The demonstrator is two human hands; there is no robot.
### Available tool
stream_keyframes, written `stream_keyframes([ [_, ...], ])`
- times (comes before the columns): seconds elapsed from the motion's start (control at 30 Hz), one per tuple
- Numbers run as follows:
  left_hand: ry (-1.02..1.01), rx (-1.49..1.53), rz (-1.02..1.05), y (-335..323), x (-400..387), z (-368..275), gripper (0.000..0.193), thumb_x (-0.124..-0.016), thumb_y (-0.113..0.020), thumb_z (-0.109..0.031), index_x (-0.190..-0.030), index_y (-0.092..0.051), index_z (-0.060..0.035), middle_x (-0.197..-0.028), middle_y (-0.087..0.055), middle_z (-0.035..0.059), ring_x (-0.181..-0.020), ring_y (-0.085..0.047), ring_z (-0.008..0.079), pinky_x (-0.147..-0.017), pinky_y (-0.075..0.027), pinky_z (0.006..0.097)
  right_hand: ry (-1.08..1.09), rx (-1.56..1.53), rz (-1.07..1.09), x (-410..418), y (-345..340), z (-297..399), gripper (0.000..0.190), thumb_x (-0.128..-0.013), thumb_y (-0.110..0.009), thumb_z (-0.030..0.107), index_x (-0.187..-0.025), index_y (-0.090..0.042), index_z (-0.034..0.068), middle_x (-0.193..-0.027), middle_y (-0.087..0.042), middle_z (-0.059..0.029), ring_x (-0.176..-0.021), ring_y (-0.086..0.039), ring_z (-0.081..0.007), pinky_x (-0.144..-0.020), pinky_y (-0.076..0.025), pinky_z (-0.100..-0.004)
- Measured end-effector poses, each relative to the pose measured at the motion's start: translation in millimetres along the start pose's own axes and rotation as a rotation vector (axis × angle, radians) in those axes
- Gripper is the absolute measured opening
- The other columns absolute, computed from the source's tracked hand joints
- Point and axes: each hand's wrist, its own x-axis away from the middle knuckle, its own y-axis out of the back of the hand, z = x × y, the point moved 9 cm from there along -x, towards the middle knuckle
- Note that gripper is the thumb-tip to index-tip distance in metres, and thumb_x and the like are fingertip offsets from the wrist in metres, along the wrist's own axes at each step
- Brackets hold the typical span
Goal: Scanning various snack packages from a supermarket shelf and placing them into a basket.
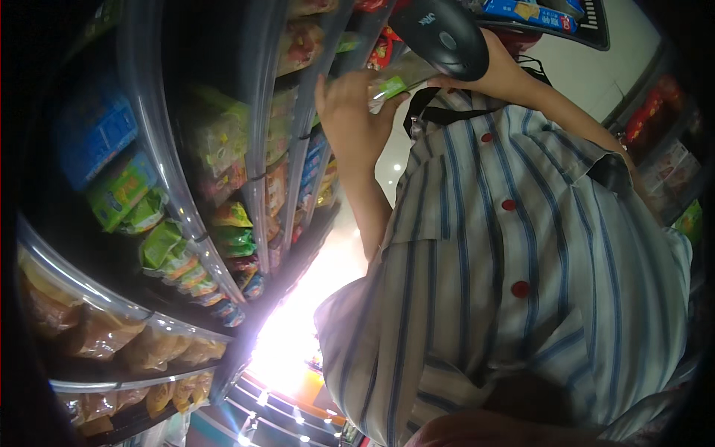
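Note:
My left hand (354, 114) is in the upper middle, its fingers and thumb closed on a clear plastic packet (391, 86) with a green label. Some of the packet is blurred. Close to its right side, my right hand (500, 70) is round a black handheld scanner (447, 42), whose rounded head hides most of the fingers. The scanner's head overlaps the far end of the packet; whether they touch cannot be told.
Curved shelves with clear front rails (167, 167) fill the left side, holding bagged snacks (106, 329) and green packets (162, 246). A black basket (600, 25) holding a blue snack package (525, 14) is at the top right. More packaged goods (667, 167) stand at the right edge.

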Motion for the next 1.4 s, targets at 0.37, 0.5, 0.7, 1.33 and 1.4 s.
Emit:
stream_keyframes([
  [0.37, 0.018, -0.041, -0.013, 11.2, -18.0, 8.8, 0.044, -0.063, -0.076, -0.028, -0.095, -0.058, -0.0039, -0.087, -0.059, 0.0114, -0.086, -0.053, 0.0355, -0.089, -0.039, 0.0462, 0.113, -0.123, -0.088, -11.3, 19.0, 6.3, 0.043, -0.073, -0.073, 0.01, -0.11, -0.054, -0.002, -0.096, -0.062, -0.0101, -0.086, -0.057, -0.0133, -0.079, -0.047, -0.0293],
  [0.5, 0.045, -0.088, 0.025, 6.1, -23.3, 7.9, 0.043, -0.065, -0.073, -0.028, -0.099, -0.058, -0.0058, -0.084, -0.057, 0.0135, -0.085, -0.054, 0.0339, -0.088, -0.039, 0.0453, 0.069, -0.013, -0.076, -15.1, 13.3, -22.2, 0.046, -0.072, -0.077, 0.016, -0.109, -0.055, 0.003, -0.1, -0.063, -0.0068, -0.09, -0.058, -0.0129, -0.08, -0.046, -0.0278],
  [0.7, 0.017, -0.225, -0.111, 27.2, -22.0, 27.1, 0.042, -0.066, -0.074, -0.025, -0.101, -0.059, -0.0085, -0.096, -0.061, 0.0089, -0.093, -0.055, 0.0302, -0.09, -0.037, 0.0451, 0.039, -0.089, -0.152, -13.2, 23.5, -25.8, 0.04, -0.074, -0.075, 0.015, -0.107, -0.056, 0.003, -0.098, -0.063, -0.005, -0.088, -0.057, -0.0105, -0.079, -0.046, -0.0265],
  [1.33, 0.526, -0.562, -0.068, 128.4, 8.1, 274.7, 0.054, -0.081, -0.062, -0.03, -0.124, -0.046, -0.0019, -0.116, -0.053, 0.02, -0.111, -0.046, 0.0373, -0.094, -0.036, 0.0424, 0.044, -0.123, -0.236, -15.0, 31.6, -53.3, 0.043, -0.075, -0.072, 0.011, -0.113, -0.055, 0.004, -0.102, -0.06, -0.0002, -0.092, -0.051, -0.0082, -0.083, -0.041, -0.0245],
  [1.4, 0.483, -0.541, -0.05, 125.6, 2.0, 283.0, 0.056, -0.081, -0.062, -0.031, -0.125, -0.045, -0.0023, -0.118, -0.053, 0.0202, -0.111, -0.047, 0.0375, -0.095, -0.036, 0.043, 0.021, -0.101, -0.255, -11.0, 38.8, -56.2, 0.043, -0.075, -0.072, 0.012, -0.113, -0.055, 0.004, -0.102, -0.06, -0.0005, -0.092, -0.051, -0.0082, -0.084, -0.041, -0.0245],
])
